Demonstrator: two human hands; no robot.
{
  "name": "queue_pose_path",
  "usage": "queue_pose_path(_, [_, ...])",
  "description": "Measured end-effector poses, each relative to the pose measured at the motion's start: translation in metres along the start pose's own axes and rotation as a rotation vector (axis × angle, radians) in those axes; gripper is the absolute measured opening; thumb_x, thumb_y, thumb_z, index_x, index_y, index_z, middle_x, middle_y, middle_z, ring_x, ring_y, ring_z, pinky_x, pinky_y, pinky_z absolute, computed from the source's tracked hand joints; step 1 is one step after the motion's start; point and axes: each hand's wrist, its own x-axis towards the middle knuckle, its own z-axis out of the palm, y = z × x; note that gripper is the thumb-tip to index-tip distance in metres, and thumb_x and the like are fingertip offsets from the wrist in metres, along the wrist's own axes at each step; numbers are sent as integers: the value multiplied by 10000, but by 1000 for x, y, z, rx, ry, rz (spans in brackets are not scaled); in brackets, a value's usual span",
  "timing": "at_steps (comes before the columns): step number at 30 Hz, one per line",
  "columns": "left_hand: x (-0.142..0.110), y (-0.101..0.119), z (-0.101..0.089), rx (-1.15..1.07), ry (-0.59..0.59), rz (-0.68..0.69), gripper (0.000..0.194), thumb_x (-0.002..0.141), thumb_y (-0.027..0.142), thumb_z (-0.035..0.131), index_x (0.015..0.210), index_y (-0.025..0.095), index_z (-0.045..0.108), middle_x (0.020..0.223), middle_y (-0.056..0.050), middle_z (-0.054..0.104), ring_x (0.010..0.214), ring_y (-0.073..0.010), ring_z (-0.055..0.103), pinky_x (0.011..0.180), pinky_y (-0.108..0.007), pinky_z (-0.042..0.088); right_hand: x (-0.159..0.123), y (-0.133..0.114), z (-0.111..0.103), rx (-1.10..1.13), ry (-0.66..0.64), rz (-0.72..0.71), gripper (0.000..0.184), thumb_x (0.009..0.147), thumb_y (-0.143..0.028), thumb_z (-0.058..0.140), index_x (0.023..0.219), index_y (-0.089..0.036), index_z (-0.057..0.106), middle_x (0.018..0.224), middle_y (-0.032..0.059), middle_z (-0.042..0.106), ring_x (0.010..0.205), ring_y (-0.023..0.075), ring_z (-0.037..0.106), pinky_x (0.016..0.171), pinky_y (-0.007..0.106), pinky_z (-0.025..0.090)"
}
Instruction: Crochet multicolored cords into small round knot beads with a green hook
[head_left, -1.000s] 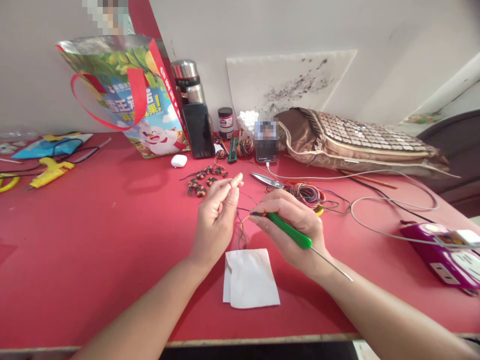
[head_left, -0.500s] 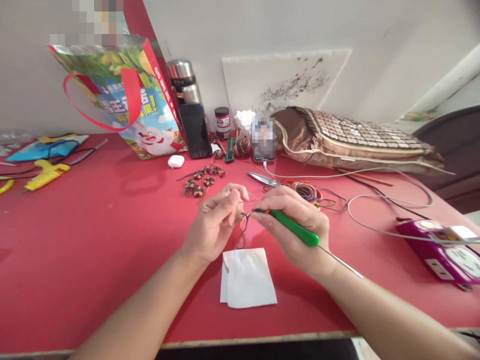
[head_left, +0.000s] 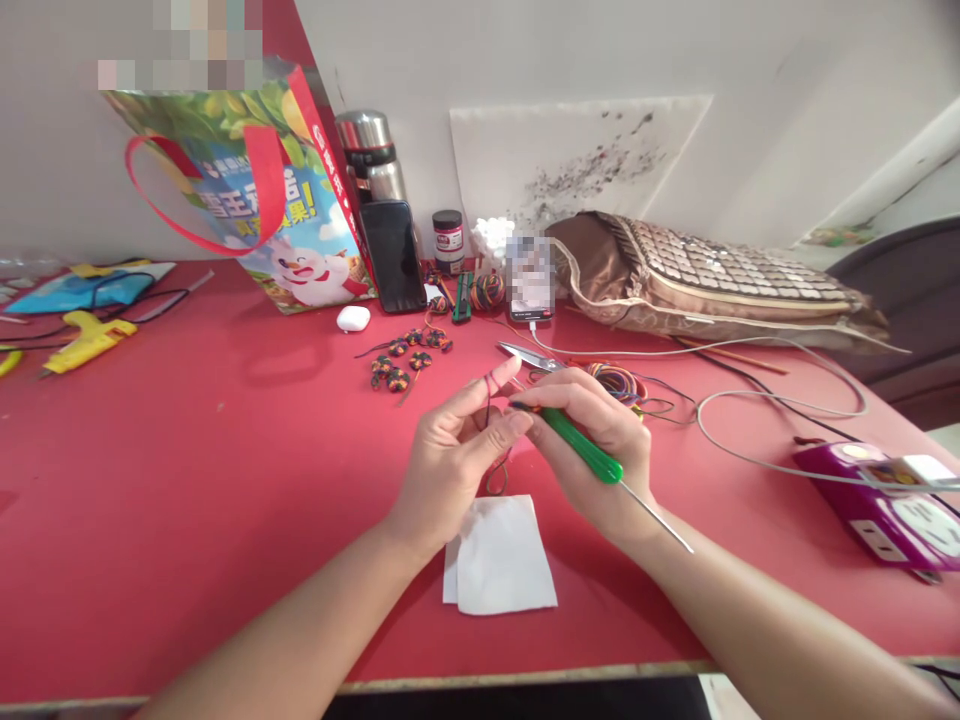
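In my right hand [head_left: 600,440] is a crochet hook with a green handle [head_left: 579,446]; its thin metal shaft sticks out towards my wrist, and the working tip is hidden by my fingers. A small bit of multicoloured crochet work [head_left: 525,406] sits at the right fingertips. Dark yarn [head_left: 489,395] runs over the raised index finger of my left hand [head_left: 450,460], whose thumb presses close to the right fingertips. A loop of yarn [head_left: 496,480] hangs below, just above a folded white cloth or tissue [head_left: 506,560] on the red table.
Several small crocheted pieces [head_left: 397,379] lie beyond my left hand. Scissors [head_left: 529,356] and a coil of coloured yarn [head_left: 615,384] are behind my right hand. Farther back stand phones [head_left: 391,255], a jar [head_left: 448,240] and a bag [head_left: 300,220]. A purple power strip [head_left: 847,490] is at right.
My left index finger has lifted and straightened, with yarn now over it, and the thumb has moved right to meet my right fingertips. The crochet hook has shifted slightly left.
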Motion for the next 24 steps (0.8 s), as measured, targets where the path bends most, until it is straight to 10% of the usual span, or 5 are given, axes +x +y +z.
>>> queue_pose_path(14, [5,5,1,0,107,100,272,791,281,958,1060,269,914,888,-5,718,715,-98,638,625,-211,581,-4,-3,5,-84,-122,-126,344,1002,-137,666,1323,-251,720,1053,82,691,842,193,697,738,356,628])
queue_pose_path(24, [5,4,-3,13,37,93,457,785,320,976,1231,327,877,862,27,628,643,-72,568,521,-196,555,-10,-2,8,-24,-85,-101,385,1070,-80,554,1362,-253,734,1097,91,692,881,186,709,778,352,624])
